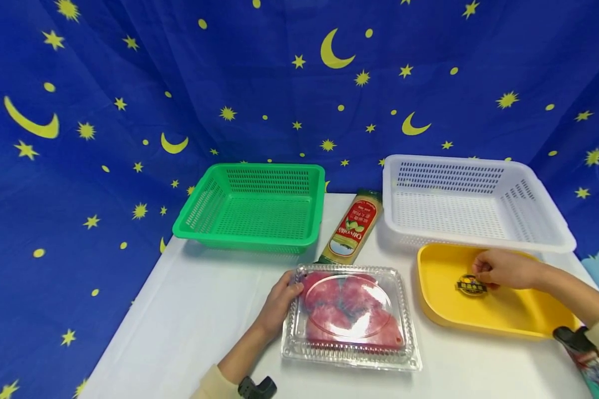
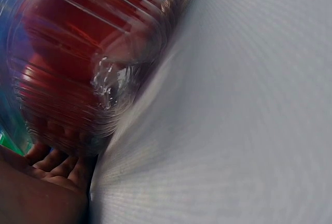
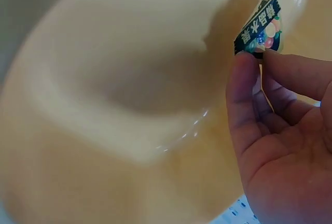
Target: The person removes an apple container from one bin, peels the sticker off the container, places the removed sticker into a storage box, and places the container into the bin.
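Note:
A clear plastic clamshell box (image 1: 351,357) with red pieces, perhaps fruit, inside lies lid down-fastened on the white table. At its left edge my left hand (image 1: 274,305) grips it, thumb over the rim; in the left wrist view the fingers (image 2: 65,164) reach against its side and underneath. My right hand (image 1: 511,270) is over the yellow tray (image 1: 509,316). Between thumb and forefinger it pinches a small fruit label (image 3: 259,27), dark-banded with printed characters and coloured fruit. The label appears bent in the right wrist view.
A green basket (image 1: 264,242) stands at the back left, a white basket (image 1: 479,239) at the back right. Between them a sauce bottle (image 1: 351,230) with a red label lies on its side, just behind the box. A blue star-patterned curtain (image 1: 279,83) hangs behind the table.

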Tool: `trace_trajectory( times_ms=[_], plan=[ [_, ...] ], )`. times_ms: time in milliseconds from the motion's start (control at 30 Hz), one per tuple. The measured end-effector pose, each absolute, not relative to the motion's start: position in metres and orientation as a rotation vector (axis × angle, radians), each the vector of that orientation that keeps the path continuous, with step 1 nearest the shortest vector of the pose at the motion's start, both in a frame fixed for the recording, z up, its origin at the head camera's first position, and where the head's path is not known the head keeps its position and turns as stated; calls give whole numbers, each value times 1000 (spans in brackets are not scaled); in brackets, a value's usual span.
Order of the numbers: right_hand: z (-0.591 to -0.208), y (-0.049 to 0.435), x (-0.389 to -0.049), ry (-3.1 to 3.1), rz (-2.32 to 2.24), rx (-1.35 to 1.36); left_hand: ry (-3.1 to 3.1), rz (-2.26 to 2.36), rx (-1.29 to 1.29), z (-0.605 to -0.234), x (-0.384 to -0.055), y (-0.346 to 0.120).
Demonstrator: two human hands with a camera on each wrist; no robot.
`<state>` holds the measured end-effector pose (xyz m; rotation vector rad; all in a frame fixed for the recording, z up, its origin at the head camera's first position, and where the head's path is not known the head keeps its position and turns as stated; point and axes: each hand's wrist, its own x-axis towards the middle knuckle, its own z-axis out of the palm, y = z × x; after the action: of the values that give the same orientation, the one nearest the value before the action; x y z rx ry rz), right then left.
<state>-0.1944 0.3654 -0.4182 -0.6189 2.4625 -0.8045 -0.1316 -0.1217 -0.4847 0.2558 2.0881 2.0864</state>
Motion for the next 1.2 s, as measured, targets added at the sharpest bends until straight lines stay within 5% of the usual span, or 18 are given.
trace_trajectory(
  times_ms=[633, 1200],
  plan=[
    [-427, 363, -189, 2875, -283, -605, 2064, 2098, 253, -485, -132, -121],
    [-429, 356, -188, 2706, -447, -640, 2093, 2087, 248, -488, -133, -122]
  ],
)
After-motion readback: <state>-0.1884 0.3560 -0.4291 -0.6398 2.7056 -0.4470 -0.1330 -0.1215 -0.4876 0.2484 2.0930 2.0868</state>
